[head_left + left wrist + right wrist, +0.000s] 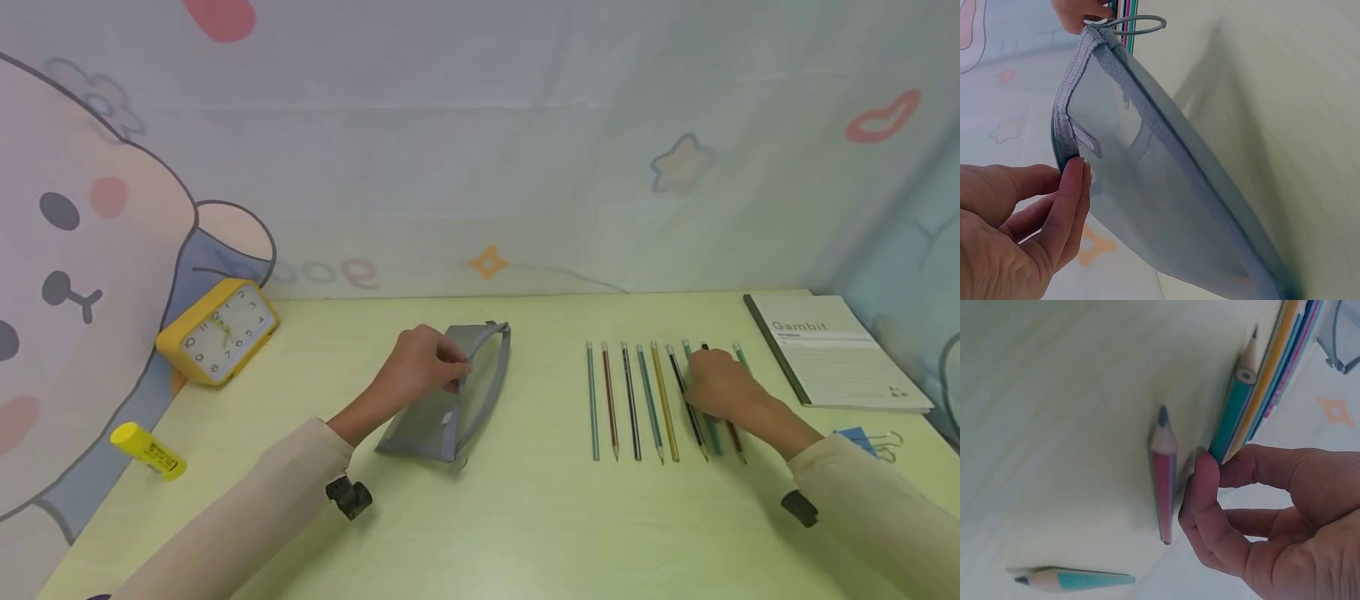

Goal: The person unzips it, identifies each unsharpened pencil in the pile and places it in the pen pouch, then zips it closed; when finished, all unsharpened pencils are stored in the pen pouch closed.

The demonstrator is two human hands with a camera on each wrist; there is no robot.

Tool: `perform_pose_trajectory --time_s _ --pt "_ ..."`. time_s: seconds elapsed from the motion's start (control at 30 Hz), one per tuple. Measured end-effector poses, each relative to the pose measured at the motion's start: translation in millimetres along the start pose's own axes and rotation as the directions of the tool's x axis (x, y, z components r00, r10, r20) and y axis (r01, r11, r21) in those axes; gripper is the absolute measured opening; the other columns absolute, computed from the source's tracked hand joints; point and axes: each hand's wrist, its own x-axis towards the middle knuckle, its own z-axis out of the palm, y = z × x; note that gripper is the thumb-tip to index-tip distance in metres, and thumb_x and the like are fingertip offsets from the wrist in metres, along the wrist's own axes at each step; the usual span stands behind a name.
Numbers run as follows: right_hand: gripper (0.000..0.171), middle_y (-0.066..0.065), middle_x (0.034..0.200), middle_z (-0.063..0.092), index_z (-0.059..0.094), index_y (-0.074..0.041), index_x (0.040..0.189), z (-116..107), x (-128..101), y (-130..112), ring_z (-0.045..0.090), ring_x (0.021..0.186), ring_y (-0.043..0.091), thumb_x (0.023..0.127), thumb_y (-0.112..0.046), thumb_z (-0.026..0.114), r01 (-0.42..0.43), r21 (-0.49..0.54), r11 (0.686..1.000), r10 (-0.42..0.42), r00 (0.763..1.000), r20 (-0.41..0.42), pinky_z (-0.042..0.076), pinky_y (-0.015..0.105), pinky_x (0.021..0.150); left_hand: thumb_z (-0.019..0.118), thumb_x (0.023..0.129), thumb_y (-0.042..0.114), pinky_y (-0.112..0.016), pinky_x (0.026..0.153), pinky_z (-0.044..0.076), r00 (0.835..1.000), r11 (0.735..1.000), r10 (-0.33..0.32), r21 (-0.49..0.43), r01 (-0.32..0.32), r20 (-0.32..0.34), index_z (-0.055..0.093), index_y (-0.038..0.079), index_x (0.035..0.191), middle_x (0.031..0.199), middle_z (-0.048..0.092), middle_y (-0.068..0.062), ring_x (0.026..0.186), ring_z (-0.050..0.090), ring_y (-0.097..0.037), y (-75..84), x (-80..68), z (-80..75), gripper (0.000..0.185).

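Note:
A grey mesh pencil case [450,408] lies on the pale green table [525,525], left of centre. My left hand [427,367] pinches its upper zip edge; in the left wrist view the fingertips [1075,175] clamp the rim of the pencil case [1166,200]. Several pencils [630,400] lie side by side to the right. My right hand [716,385] rests over the right part of that row. In the right wrist view, thumb and forefinger of the right hand [1272,512] pinch the end of a teal pencil [1230,415]. A red pencil [1163,478] lies just beside it.
A yellow alarm clock [217,332] stands at the back left and a yellow glue stick [147,451] lies near the left edge. A "Gambit" booklet [840,350] and a blue binder clip [855,439] sit at the far right. A cartoon-printed cloth backs the table.

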Motion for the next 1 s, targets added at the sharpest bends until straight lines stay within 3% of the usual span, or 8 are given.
perform_pose_trajectory --time_s 0.07,0.13,0.23,0.33,0.4,0.63,0.83,1.0 --pt "0.010 0.019 0.066 0.056 0.053 0.010 0.079 -6 0 1 0.053 0.045 0.013 0.087 0.006 0.054 -0.023 0.032 0.999 0.022 0.999 0.039 0.045 0.028 0.047 0.074 0.091 0.011 -0.035 0.078 0.062 1.000 1.000 0.000 0.000 0.000 0.000 0.079 0.001 0.099 0.092 0.079 -0.012 0.069 0.077 -0.018 0.3 0.7 0.2 0.014" --pt "0.031 0.036 0.092 0.061 0.052 0.025 0.111 -15 0 1 0.064 0.052 0.018 0.091 0.001 0.056 -0.039 0.090 0.995 0.032 0.997 0.069 0.054 0.034 0.056 0.074 0.091 0.011 -0.035 0.078 0.062 1.000 1.000 -0.002 -0.001 0.002 0.002 0.079 0.001 0.099 0.092 0.079 -0.012 0.069 0.077 -0.018 0.7 1.3 0.3 0.014" --pt "0.061 0.045 0.125 0.050 0.029 0.025 0.144 -29 0 -5 0.072 0.068 0.023 0.098 -0.006 0.054 -0.046 0.253 0.966 0.020 0.994 0.106 0.061 0.041 0.071 0.074 0.091 0.011 -0.034 0.077 0.062 1.000 1.000 -0.005 -0.002 0.005 0.004 0.079 0.001 0.098 0.092 0.079 -0.012 0.070 0.077 -0.018 0.9 1.7 0.4 0.013" --pt "0.063 0.037 0.131 0.049 0.026 0.017 0.152 -37 4 -19 0.071 0.085 0.021 0.102 -0.011 0.053 -0.015 0.447 0.894 -0.041 0.992 0.116 0.061 0.039 0.079 0.074 0.091 0.011 -0.034 0.076 0.062 1.000 1.000 -0.004 -0.004 0.004 -0.002 0.080 0.001 0.097 0.091 0.079 -0.012 0.069 0.077 -0.018 0.6 1.0 0.1 0.013" --pt "0.064 0.030 0.133 0.048 0.027 0.011 0.154 -40 6 -31 0.067 0.093 0.017 0.102 -0.014 0.056 -0.002 0.567 0.824 -0.088 0.988 0.131 0.061 0.035 0.081 0.074 0.091 0.011 -0.034 0.076 0.062 1.000 1.000 -0.005 -0.002 0.005 -0.009 0.080 0.002 0.097 0.091 0.079 -0.011 0.069 0.077 -0.018 0.2 -0.1 -0.1 0.012" --pt "0.067 0.023 0.144 0.045 0.032 0.004 0.155 -30 10 -78 0.063 0.107 0.006 0.100 -0.015 0.063 -0.058 0.771 0.635 -0.218 0.943 0.251 0.059 0.027 0.086 0.074 0.090 0.010 -0.033 0.074 0.062 1.000 1.000 0.003 0.001 -0.003 -0.018 0.080 0.002 0.096 0.089 0.079 -0.011 0.066 0.076 -0.017 0.3 -1.6 1.2 0.012" --pt "0.068 0.016 0.123 0.060 0.032 0.002 0.156 2 16 -115 0.064 0.109 0.017 0.097 -0.011 0.064 -0.093 0.809 0.581 -0.284 0.908 0.308 0.061 0.034 0.086 0.074 0.091 0.010 -0.033 0.075 0.062 1.000 1.000 0.002 -0.002 -0.002 -0.021 0.080 0.001 0.095 0.088 0.079 -0.011 0.065 0.076 -0.016 1.3 -2.7 3.4 0.012" --pt "0.067 0.027 0.132 0.055 0.033 0.001 0.156 27 33 -141 0.065 0.107 0.018 0.096 -0.008 0.062 -0.097 0.831 0.548 -0.304 0.902 0.306 0.061 0.037 0.087 0.074 0.091 0.011 -0.033 0.075 0.063 0.999 1.000 -0.003 0.002 0.003 -0.035 0.080 0.001 0.096 0.090 0.079 -0.012 0.067 0.076 -0.017 4.5 -3.3 1.4 0.012"
